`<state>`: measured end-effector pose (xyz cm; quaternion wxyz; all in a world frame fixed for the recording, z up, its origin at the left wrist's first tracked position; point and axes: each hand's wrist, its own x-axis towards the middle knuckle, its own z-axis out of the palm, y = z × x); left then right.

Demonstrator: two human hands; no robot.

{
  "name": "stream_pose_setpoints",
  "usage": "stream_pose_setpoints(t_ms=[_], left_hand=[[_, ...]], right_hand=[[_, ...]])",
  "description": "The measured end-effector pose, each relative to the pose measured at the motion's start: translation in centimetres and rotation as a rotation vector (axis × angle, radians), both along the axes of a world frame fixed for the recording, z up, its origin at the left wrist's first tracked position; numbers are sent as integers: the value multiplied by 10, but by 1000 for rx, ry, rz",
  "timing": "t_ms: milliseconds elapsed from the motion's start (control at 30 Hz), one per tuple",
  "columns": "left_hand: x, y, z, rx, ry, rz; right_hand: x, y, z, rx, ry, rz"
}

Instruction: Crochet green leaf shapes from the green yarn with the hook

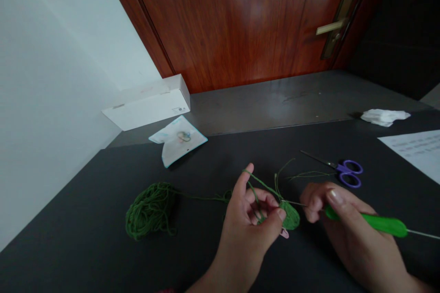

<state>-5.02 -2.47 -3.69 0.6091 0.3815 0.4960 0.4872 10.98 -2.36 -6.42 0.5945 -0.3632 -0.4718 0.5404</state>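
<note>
My left hand (252,213) pinches a small round green crochet piece (291,216) between thumb and fingers, with green yarn looped over its raised index finger. My right hand (338,213) grips a crochet hook with a green handle (378,223); its thin metal tip points left into the piece. The yarn strand runs left across the dark table (85,219) to a loose green yarn ball (150,210). A yarn tail trails toward the scissors.
Purple-handled scissors (345,171) lie behind my right hand. A white box (151,103) and a small plastic packet (178,139) sit at the back left, a crumpled tissue (385,116) and a printed sheet (417,149) at the right. A wooden door (247,18) stands behind.
</note>
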Motion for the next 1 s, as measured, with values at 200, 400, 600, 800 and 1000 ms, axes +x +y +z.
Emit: stream_pose_setpoints(t_ms=[200,400,600,800,1000], left_hand=[[0,3,-9,-5,-35,14],[1,3,-13,0,-43,17],[0,2,-10,9,-31,8],[-1,2,-12,14,-6,-3],[0,3,-13,13,4,-2]], right_hand=[[-2,3,0,-122,185,91],[3,1,1,-62,115,127],[7,-1,3,52,-30,111],[8,-2,5,93,-96,109],[10,-5,4,194,-210,97]])
